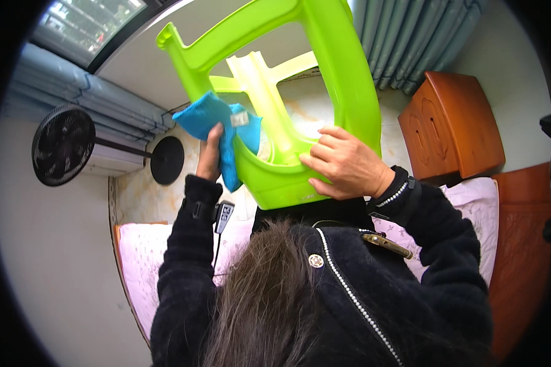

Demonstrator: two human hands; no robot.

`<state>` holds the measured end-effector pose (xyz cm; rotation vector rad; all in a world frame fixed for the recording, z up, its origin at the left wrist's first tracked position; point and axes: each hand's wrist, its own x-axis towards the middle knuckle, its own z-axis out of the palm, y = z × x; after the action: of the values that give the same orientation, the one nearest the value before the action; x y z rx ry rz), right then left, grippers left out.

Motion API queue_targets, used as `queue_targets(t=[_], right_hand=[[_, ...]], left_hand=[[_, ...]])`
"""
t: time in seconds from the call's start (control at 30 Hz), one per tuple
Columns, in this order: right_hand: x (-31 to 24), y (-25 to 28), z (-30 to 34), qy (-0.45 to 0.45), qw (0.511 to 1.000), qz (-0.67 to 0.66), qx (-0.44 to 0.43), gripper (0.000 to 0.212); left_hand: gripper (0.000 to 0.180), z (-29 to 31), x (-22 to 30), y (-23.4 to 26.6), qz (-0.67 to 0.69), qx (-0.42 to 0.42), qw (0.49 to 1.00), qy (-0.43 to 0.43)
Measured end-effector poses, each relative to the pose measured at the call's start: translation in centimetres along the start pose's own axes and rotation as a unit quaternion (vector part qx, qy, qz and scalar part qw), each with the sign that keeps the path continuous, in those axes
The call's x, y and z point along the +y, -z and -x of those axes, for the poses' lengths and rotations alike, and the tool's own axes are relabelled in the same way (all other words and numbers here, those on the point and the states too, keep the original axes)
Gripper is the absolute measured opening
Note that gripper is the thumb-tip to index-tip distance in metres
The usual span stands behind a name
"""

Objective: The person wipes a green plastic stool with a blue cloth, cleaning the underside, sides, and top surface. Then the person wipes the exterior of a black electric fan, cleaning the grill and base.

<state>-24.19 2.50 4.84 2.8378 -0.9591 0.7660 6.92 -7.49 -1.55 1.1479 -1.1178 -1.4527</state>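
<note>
A bright green plastic stool (355, 92) is tilted on its side in front of me, its legs pointing away and its seat end near my lap. My left hand (210, 153) is closed on a blue cloth (211, 116) with a small white tag, pressed against the stool's left side; part of the fingers is hidden behind the cloth. My right hand (344, 164) grips the near rim of the stool on the right, thumb and fingers curled over its edge.
A black standing fan (64, 145) is at the left, its round base (166, 160) on the tiled floor. At the right stands a brown wooden nightstand (453, 128). Blue curtains (404, 43) hang behind, and a pink bedsheet (144, 257) lies beneath me.
</note>
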Motion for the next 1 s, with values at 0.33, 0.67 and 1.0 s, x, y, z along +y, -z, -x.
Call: queue_targets(t=[0.33,0.67,1.0], right_hand=[[6.7,4.6,4.5,-0.402,0.775,-0.369,0.317,0.064],[8.9,0.0,2.5,-0.405,0.598,-0.661,0.205,0.057],[5.4,-2.7,2.7,-0.391,0.695,-0.532,0.285,0.051]], left_hand=[[0.065,2.8,-1.6,1.4,0.014,0.006,1.0,0.022],[0.066,2.1,-2.2,3.0,-0.009,0.004,1.0,0.024],[0.067,1.2,-4.0,3.0,0.019,0.016,1.0,-0.011]])
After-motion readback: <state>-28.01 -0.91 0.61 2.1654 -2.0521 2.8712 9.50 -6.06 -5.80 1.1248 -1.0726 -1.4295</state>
